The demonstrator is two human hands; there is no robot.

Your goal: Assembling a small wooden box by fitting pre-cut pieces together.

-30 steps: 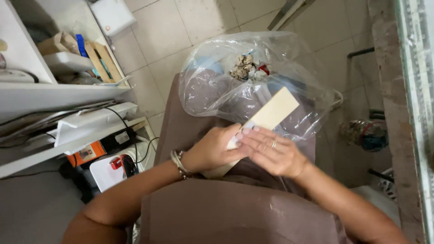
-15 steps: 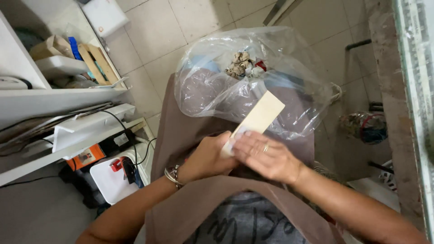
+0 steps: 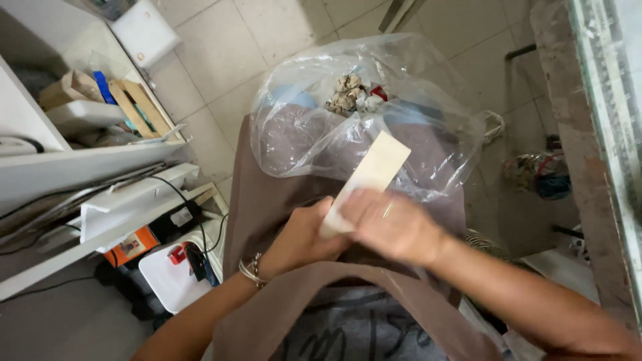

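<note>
Since the earlier frame, your right hand (image 3: 394, 227) has slid further over the near end of the pale flat strip (image 3: 369, 177), and your left hand (image 3: 304, 234) has closed in beneath it; the strip itself keeps the same tilt, with its far end pointing up and to the right.

Grip state: both hands are closed around the near end of the strip. Your right hand covers it from above with fingers curled; motion blur prevents telling how tightly. Your left hand holds the same end from the left, thumb toward the strip. A bracelet (image 3: 251, 270) sits on your left wrist.

Strip position: it lies over your lap, above the brown apron (image 3: 267, 194), and its free end overlaps the clear plastic bag (image 3: 321, 134).

The bag rests on the apron beyond your hands and holds crumpled scraps (image 3: 351, 95) near its top.

To your left stand white shelves (image 3: 80, 167) with cables and boxes, and an orange and white device (image 3: 134, 244) sits below them. Tiled floor (image 3: 267, 33) lies beyond the bag.
</note>
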